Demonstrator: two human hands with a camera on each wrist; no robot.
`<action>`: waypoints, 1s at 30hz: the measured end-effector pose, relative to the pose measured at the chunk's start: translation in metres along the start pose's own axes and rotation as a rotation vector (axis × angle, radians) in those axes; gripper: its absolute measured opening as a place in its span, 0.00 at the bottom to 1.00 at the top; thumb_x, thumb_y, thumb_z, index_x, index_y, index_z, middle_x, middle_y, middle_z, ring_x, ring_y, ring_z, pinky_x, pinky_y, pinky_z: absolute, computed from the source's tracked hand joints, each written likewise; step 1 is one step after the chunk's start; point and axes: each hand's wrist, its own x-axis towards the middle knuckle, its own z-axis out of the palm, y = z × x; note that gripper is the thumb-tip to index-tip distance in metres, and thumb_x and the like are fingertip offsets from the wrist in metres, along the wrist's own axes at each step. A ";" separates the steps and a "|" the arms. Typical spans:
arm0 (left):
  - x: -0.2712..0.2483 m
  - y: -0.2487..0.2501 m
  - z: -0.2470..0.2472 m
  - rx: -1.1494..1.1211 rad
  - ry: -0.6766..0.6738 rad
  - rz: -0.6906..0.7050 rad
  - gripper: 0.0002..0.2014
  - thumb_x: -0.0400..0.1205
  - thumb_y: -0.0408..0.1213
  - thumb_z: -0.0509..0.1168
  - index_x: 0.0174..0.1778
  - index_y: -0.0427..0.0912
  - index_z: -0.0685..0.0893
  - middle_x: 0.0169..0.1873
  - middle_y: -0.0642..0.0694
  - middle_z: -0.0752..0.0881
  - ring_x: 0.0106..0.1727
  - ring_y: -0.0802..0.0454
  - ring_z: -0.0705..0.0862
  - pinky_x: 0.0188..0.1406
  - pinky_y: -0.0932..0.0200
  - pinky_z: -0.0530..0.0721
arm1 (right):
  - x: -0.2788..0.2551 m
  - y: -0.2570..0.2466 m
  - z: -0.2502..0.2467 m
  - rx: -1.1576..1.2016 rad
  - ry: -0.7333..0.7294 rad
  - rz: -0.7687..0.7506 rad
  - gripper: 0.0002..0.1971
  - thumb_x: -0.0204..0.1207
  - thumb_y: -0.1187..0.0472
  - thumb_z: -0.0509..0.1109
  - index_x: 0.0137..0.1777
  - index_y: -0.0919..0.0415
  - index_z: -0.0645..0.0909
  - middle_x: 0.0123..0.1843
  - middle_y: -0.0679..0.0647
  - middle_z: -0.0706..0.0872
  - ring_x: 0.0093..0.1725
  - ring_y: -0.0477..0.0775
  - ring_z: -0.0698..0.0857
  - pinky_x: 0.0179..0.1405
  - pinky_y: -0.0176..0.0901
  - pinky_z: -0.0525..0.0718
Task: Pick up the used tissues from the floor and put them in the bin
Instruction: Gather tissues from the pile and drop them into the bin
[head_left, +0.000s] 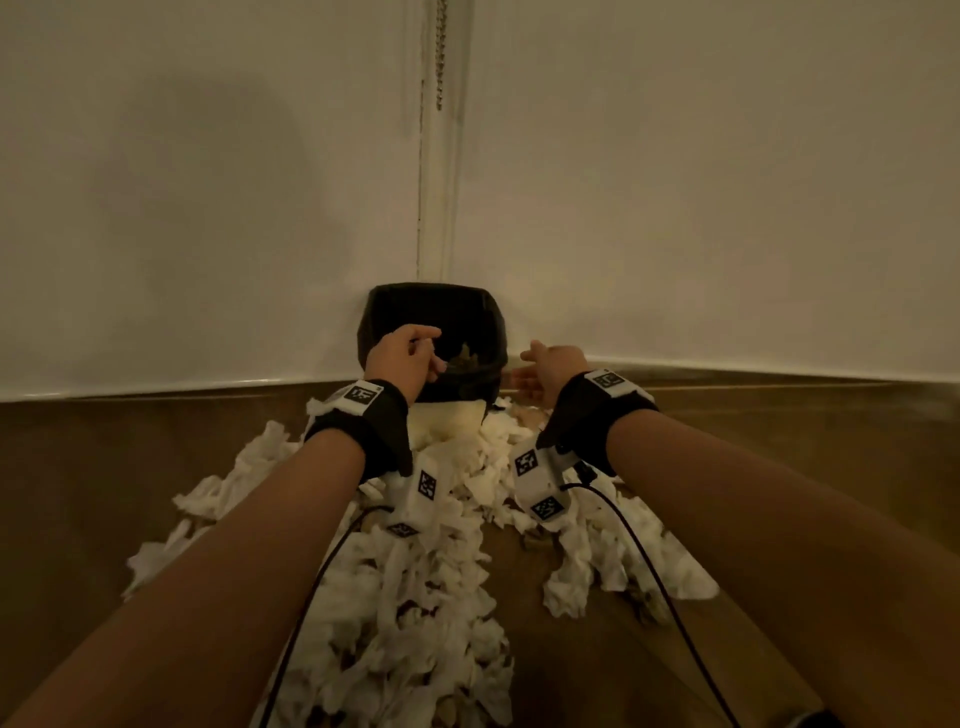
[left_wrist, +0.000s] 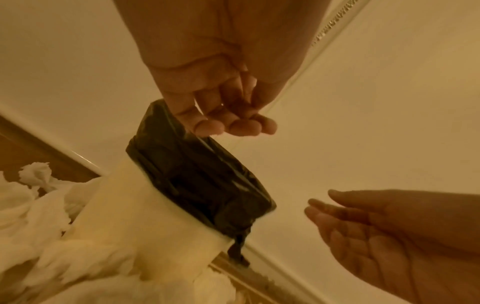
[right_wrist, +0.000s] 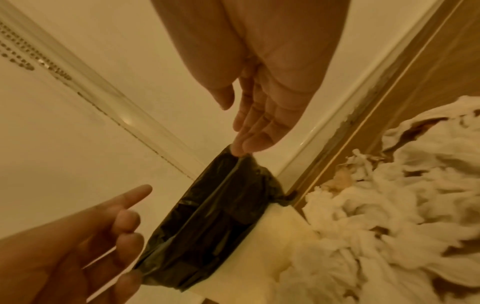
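One bin (head_left: 384, 317), white with a black liner (left_wrist: 197, 179), stands in the wall corner (head_left: 436, 208). Tissues (head_left: 415, 597), too many to count, heap on the wooden floor (head_left: 78, 467) against its front. Left hand (head_left: 402, 358) over the opening, fingers loosely curled, empty. Right hand (head_left: 545, 371) beside the rim, fingers straight, empty. One bead chain (head_left: 440, 52) hangs above.
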 end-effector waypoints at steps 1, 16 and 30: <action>-0.006 -0.001 0.005 0.014 -0.032 0.003 0.14 0.86 0.33 0.51 0.59 0.45 0.81 0.31 0.51 0.84 0.29 0.59 0.80 0.27 0.70 0.74 | -0.004 0.004 -0.009 -0.021 0.016 -0.001 0.17 0.86 0.60 0.51 0.42 0.65 0.77 0.32 0.60 0.83 0.30 0.57 0.82 0.27 0.43 0.83; -0.108 -0.056 0.142 0.640 -0.690 0.153 0.13 0.82 0.33 0.58 0.56 0.47 0.85 0.59 0.47 0.84 0.57 0.48 0.82 0.50 0.61 0.76 | -0.034 0.125 -0.132 -0.254 0.167 0.215 0.17 0.85 0.67 0.50 0.38 0.62 0.77 0.34 0.58 0.82 0.28 0.54 0.77 0.25 0.41 0.74; -0.146 -0.120 0.213 1.097 -1.036 0.242 0.21 0.84 0.40 0.58 0.74 0.48 0.67 0.73 0.41 0.63 0.70 0.37 0.69 0.68 0.42 0.74 | -0.041 0.200 -0.187 -0.298 0.434 0.301 0.14 0.81 0.65 0.60 0.62 0.65 0.81 0.62 0.62 0.85 0.60 0.63 0.84 0.60 0.57 0.84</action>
